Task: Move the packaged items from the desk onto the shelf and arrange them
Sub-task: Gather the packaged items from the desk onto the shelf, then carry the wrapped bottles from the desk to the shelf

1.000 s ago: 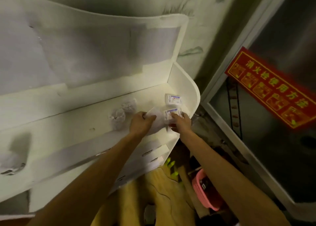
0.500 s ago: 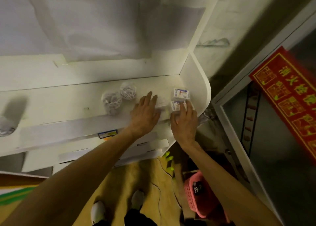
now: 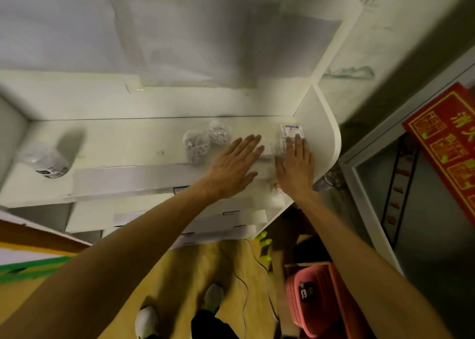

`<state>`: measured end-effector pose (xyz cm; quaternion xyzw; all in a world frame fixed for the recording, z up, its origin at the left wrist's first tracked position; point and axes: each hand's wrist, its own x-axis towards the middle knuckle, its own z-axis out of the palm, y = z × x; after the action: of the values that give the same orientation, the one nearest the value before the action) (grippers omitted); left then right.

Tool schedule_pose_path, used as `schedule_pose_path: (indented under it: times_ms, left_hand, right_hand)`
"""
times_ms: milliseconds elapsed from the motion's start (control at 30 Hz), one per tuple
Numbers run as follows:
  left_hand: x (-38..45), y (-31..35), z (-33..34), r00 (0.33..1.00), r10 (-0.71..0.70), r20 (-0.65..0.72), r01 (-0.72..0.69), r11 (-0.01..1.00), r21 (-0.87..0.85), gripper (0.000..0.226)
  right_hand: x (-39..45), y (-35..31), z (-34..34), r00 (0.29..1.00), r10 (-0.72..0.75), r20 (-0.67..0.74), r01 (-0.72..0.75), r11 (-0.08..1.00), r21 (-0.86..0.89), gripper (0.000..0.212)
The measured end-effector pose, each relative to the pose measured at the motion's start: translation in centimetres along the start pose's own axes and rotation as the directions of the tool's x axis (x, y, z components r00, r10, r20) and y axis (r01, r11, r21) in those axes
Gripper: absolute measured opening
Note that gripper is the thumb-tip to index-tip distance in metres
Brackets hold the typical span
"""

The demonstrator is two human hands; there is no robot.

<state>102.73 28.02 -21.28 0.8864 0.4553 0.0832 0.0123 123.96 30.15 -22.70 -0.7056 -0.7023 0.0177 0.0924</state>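
Observation:
Both my hands lie flat over the right end of the white shelf (image 3: 144, 143). My right hand (image 3: 295, 170) rests with straight fingers on a small packet, mostly hidden under it. A second white packet with a blue and red label (image 3: 291, 130) lies just beyond its fingertips, against the shelf's side wall. My left hand (image 3: 235, 167) is spread flat beside a white packet (image 3: 268, 149) lying between the two hands. Two clear bags of small pieces (image 3: 205, 142) sit left of my left hand.
A clear wrapped item (image 3: 46, 160) lies at the shelf's left end. White boxes (image 3: 128, 182) line the shelf front and the levels below. A pink basket (image 3: 317, 297) stands on the floor at the right, beside a framed glass panel with a red sign (image 3: 449, 143).
My left hand let go of the white packet and flattened out. My right hand opened flat over the labelled packet. The view tipped down, so the shelf sits higher and my feet show.

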Motion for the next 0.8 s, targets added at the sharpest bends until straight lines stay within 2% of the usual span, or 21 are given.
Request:
schedule_pose_path:
  times_ms: [67,133,233,300,367,467,533,700,800]
  left_hand:
    - [-2.2,0.2,-1.0,0.992,0.124,-0.036,-0.124,0.992,0.023,0.064]
    - [-4.8,0.1,-1.7,0.985,0.169,-0.017,-0.168,0.985,0.048,0.062]
    - [-9.4,-1.7,-2.3,0.974,0.218,0.057,-0.223,0.969,0.103,0.061]
    - [-12.9,-4.0,-3.1,0.969,0.222,0.105,-0.237,0.957,0.166,0.060]
    - [-16.4,-6.9,-4.3,0.984,0.130,0.118,-0.151,0.970,0.192,0.059]
    - [-21.9,-10.5,-6.5,0.990,-0.075,0.119,0.053,0.982,0.182,0.062]
    - [-26.3,-12.4,-7.8,0.986,-0.123,0.116,0.099,0.975,0.197,0.061]
    - [-39.8,-16.2,-10.8,0.982,-0.171,0.085,0.150,0.966,0.210,0.055]
    - [-49.1,-17.8,-11.3,0.964,-0.249,0.092,0.231,0.958,0.170,0.053]
  right_hand:
    - [-2.1,-1.3,-0.6,0.995,0.028,-0.094,-0.012,0.986,0.164,0.063]
    - [-5.2,-3.2,-0.7,0.986,0.034,-0.161,0.019,0.948,0.318,0.059]
    - [-9.1,-5.7,-0.3,0.967,-0.101,-0.234,0.176,0.928,0.327,0.056]
    - [-10.1,-8.0,0.1,0.954,-0.210,-0.213,0.263,0.928,0.265,0.058]
    - [-10.3,-11.7,0.2,0.953,-0.262,-0.152,0.289,0.937,0.197,0.062]
    - [-11.2,-18.1,-0.1,0.952,-0.305,-0.038,0.307,0.940,0.150,0.071]
    - [-13.1,-22.7,-0.2,0.930,-0.367,0.029,0.361,0.924,0.127,0.075]
    - [-20.5,-34.7,1.2,0.816,-0.572,0.081,0.551,0.813,0.189,0.065]
    - [-25.4,-40.9,3.1,0.696,-0.705,0.139,0.664,0.705,0.252,0.069]
